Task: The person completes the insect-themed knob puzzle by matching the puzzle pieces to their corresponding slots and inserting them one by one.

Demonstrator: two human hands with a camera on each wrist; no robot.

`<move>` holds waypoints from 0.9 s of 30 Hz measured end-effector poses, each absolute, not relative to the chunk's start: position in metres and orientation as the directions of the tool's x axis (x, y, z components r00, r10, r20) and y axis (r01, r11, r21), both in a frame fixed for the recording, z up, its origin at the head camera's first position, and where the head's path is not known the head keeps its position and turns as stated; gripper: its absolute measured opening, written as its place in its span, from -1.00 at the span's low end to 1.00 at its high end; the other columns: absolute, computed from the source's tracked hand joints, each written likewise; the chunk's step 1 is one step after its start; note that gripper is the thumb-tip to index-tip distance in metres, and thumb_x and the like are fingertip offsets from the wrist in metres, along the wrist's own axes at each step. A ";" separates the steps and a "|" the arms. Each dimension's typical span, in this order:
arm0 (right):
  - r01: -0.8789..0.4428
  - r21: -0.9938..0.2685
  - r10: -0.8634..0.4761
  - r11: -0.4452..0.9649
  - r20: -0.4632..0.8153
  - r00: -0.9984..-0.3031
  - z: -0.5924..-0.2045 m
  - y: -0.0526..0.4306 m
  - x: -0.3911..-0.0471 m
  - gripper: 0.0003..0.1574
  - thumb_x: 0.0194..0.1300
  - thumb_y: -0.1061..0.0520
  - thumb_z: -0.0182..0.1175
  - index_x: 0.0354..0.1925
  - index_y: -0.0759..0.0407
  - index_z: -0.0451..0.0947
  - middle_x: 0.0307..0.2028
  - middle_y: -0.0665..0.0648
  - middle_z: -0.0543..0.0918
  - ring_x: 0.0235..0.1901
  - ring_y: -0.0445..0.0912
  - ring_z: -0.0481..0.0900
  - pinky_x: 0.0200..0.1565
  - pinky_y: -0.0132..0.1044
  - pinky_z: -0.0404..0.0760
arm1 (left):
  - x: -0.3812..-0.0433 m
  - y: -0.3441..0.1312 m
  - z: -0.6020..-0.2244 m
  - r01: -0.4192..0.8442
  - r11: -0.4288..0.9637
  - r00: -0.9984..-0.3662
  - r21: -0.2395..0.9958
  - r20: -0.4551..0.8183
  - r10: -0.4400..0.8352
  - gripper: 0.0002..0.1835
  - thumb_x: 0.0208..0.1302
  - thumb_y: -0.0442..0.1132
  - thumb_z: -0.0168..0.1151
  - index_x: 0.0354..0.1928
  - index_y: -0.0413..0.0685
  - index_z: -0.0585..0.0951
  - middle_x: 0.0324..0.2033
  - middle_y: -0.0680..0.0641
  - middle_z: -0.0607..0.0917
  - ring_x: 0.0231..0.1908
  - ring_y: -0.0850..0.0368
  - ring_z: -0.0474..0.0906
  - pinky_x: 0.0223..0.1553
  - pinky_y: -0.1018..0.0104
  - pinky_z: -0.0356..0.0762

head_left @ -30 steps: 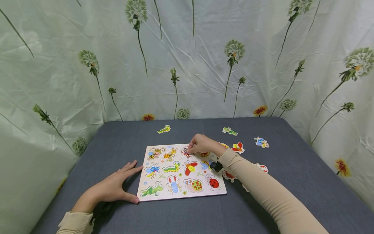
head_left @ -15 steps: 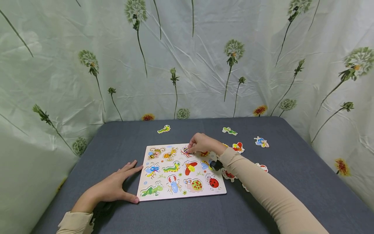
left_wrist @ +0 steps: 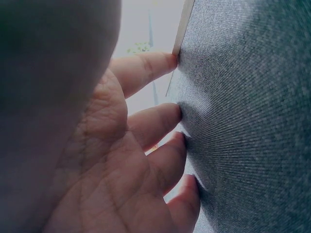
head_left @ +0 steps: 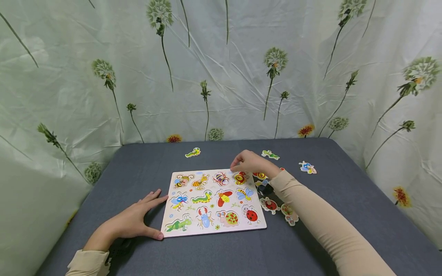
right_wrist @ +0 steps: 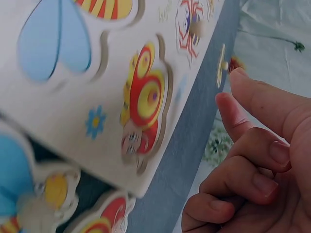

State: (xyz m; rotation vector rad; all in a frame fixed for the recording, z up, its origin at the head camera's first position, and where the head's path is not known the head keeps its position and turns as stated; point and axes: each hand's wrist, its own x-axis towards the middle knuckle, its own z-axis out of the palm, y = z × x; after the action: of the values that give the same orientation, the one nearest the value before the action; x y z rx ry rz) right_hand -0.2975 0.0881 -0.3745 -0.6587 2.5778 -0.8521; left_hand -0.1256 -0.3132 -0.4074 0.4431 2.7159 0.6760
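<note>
A wooden peg puzzle board [head_left: 241,227] with insect pictures lies on the table. My left hand [head_left: 134,218] has its fingers spread, thumb and index fingertip touching the board's left edge. Over the far edge hovers my right hand [head_left: 250,161], holding nothing; in the right wrist view its thumb and index finger stand apart, the others loosely curled. The knobbed spider piece [head_left: 221,178] sits in the top row, beside two knobbed bee pieces [head_left: 183,181]. Nearest the right hand is the butterfly picture [right_wrist: 146,102], a recess without a knob.
Right of the board lie a butterfly piece [head_left: 260,175], a ladybug piece [head_left: 269,205] and others partly hidden by the right arm. Farther back are a caterpillar piece [head_left: 192,152], a grasshopper piece [head_left: 270,155] and a blue mosquito piece [head_left: 307,167]. A flowered curtain [head_left: 221,76] hangs behind.
My right hand has let go of the spider piece and moved up and to the right, uncovering the spider and butterfly pictures. The left hand stays put.
</note>
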 end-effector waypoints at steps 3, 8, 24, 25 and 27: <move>-0.291 -0.628 -0.498 0.721 -0.178 -0.849 -0.375 0.098 -0.299 -0.76 0.51 0.02 0.37 -0.05 0.13 0.84 -0.23 0.08 0.79 -0.59 -0.18 0.17 -0.42 -0.31 0.24 | -0.126 -0.313 -0.407 0.214 0.844 -0.905 0.492 -0.224 0.361 0.33 -0.12 0.27 0.75 0.70 0.16 0.25 0.69 -0.38 0.08 0.64 -0.58 -0.05 0.44 -0.69 0.08; -0.257 -0.631 -0.463 0.732 -0.184 -0.867 -0.378 0.116 -0.303 -0.76 0.51 0.05 0.37 -0.04 0.16 0.83 -0.44 0.08 0.64 -0.61 -0.17 0.19 -0.43 -0.30 0.27 | -0.128 -0.313 -0.408 0.213 0.841 -0.905 0.497 -0.223 0.361 0.34 -0.13 0.29 0.74 0.70 0.15 0.26 0.69 -0.38 0.08 0.64 -0.58 -0.05 0.44 -0.69 0.06; -0.289 -0.589 -0.487 0.755 -0.208 -0.848 -0.391 0.175 -0.304 -0.79 0.48 0.16 0.37 0.00 0.16 0.83 -0.35 0.07 0.77 -0.66 -0.19 0.25 -0.48 -0.32 0.32 | -0.127 -0.313 -0.410 0.216 0.837 -0.903 0.503 -0.223 0.367 0.33 -0.13 0.29 0.75 0.69 0.14 0.27 0.69 -0.39 0.09 0.64 -0.59 -0.04 0.44 -0.69 0.07; -0.290 -0.586 -0.487 0.757 -0.209 -0.848 -0.392 0.178 -0.304 -0.79 0.48 0.16 0.37 0.00 0.16 0.83 -0.42 0.03 0.73 -0.69 -0.21 0.23 -0.49 -0.33 0.31 | -0.127 -0.313 -0.410 0.211 0.835 -0.904 0.508 -0.224 0.364 0.33 -0.14 0.29 0.75 0.69 0.14 0.27 0.69 -0.38 0.09 0.64 -0.57 -0.05 0.45 -0.68 0.06; -0.297 -0.579 -0.489 0.759 -0.206 -0.848 -0.393 0.180 -0.305 -0.78 0.47 0.15 0.38 0.01 0.14 0.84 -0.59 -0.01 0.61 -0.72 -0.22 0.19 -0.52 -0.34 0.29 | -0.127 -0.313 -0.410 0.209 0.835 -0.905 0.509 -0.222 0.362 0.34 -0.14 0.29 0.75 0.69 0.14 0.27 0.69 -0.37 0.09 0.65 -0.56 -0.05 0.45 -0.68 0.06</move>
State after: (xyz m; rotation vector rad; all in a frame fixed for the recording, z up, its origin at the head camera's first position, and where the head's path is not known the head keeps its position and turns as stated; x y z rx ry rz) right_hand -0.3048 0.1805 -0.3929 -0.6043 2.6104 -0.7762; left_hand -0.1272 -0.3134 -0.4104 0.4318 2.7049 0.6989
